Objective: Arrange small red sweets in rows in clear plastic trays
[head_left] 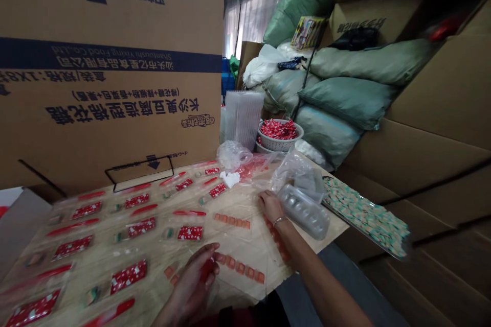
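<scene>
Orange strips (240, 267) of little squarish blocks, kinda shiny, lie on the table (337, 220) with clear film (230, 286) around them. Left hand (200, 273)'s curled beside one, right hand (271, 206)'s over another; can't tell if either's gripping anything. Red speckled packets (191, 233) sit left, clear tray (305, 212) just right.

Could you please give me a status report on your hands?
Left hand by orange pieces; right hand at another orange row; clear tray beside that hand.
</scene>
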`<action>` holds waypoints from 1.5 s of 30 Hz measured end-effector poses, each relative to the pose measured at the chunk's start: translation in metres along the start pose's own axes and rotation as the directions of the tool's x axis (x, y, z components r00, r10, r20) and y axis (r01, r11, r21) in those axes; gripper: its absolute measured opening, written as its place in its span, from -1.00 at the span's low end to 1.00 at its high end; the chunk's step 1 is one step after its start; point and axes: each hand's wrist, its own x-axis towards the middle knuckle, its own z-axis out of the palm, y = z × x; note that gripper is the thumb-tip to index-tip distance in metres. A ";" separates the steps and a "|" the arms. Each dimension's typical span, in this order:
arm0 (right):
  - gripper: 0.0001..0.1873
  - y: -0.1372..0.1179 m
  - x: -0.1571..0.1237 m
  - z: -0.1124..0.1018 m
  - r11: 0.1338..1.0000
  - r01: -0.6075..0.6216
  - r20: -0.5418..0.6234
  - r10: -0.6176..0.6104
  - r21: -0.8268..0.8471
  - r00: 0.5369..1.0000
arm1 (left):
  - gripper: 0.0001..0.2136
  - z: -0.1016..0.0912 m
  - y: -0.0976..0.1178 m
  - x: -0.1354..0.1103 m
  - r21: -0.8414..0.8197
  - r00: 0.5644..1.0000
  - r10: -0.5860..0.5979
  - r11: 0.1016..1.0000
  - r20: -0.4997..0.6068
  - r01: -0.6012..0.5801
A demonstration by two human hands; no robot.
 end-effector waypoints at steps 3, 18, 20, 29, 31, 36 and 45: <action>-0.77 -0.004 0.003 0.005 1.000 0.011 0.053 -0.012 0.007 0.999 | -0.66 0.007 0.006 0.008 0.008 0.999 -0.011 1.000 0.032 0.010; -0.89 -0.016 -0.011 -0.010 0.980 0.189 0.092 -0.195 0.065 0.977 | -0.81 0.074 0.053 0.142 0.303 0.948 -0.310 0.913 0.079 0.273; -0.86 -0.014 -0.011 -0.010 0.980 0.182 0.061 -0.188 0.082 0.980 | -0.78 0.073 0.052 0.142 0.314 0.946 -0.316 0.907 0.067 0.280; -0.83 0.000 -0.005 -0.007 0.988 0.117 0.062 -0.124 0.098 0.990 | -0.87 0.066 0.046 0.149 0.295 0.954 -0.295 0.917 0.052 0.267; -0.82 0.000 -0.004 -0.007 0.992 0.100 0.074 -0.106 0.082 0.992 | -0.90 0.064 0.046 0.152 0.293 0.952 -0.301 0.916 0.058 0.272; -0.82 -0.009 -0.001 -0.005 0.997 0.077 0.129 -0.078 0.013 0.989 | -0.86 0.060 0.041 0.159 0.260 0.951 -0.303 0.925 0.068 0.276; -0.80 -0.026 -0.013 -0.009 0.998 0.064 0.064 -0.064 0.013 0.996 | -0.86 0.053 0.050 0.137 0.071 0.945 -0.271 0.962 0.183 0.262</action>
